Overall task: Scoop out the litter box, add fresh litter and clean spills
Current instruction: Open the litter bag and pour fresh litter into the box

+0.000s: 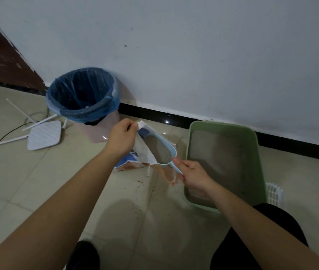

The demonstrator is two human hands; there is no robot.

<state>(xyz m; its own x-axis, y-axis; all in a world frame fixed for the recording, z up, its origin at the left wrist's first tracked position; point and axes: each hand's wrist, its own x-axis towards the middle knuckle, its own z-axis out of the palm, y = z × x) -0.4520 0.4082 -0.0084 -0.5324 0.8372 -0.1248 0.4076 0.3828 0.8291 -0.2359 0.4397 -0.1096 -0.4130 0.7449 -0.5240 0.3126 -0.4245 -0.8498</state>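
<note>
A green litter box (257,152) with grey litter inside sits on the tiled floor by the wall, at the right. To its left lies an open litter bag (135,161), white, blue and tan. My left hand (120,139) pinches the bag's upper edge and holds its mouth apart. My right hand (192,175) grips the handle of a pale blue scoop (162,149). The scoop is full of grey litter and sits at the bag's mouth, left of the box rim.
A bin with a blue liner (82,96) stands against the wall at the left. A white router (44,136) with antennas and a cable lies beside it. Litter grains are scattered on the tiles (141,182). A white slotted piece (274,192) lies right of the box. My knees are below.
</note>
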